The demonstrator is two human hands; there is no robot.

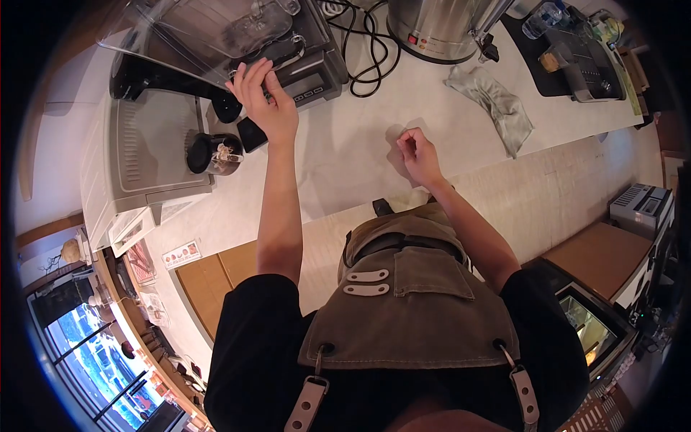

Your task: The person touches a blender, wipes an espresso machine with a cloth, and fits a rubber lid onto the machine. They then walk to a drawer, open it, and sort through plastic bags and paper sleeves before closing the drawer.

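Note:
My left hand (268, 104) is raised at the front of a grey machine (313, 88) with a button panel. Its fingers are stretched out, right by the lower edge of the machine's clear cover (252, 32). Below that wrist lies a small black block (251, 135), beside a glass jar with a black lid (226, 155). My right hand (419, 157) is over the white counter (338, 162) near its front edge, fingers curled in with nothing visible in them. A crumpled grey-green cloth (497, 104) lies to the right of it.
A steel urn with a tap (435, 29) stands at the back, with a loose black cable (371, 61) coiled left of it. A large grey appliance (155, 144) fills the left side. On the right, a black mat (531, 68) holds a clear container (594, 75) and a glass (541, 21).

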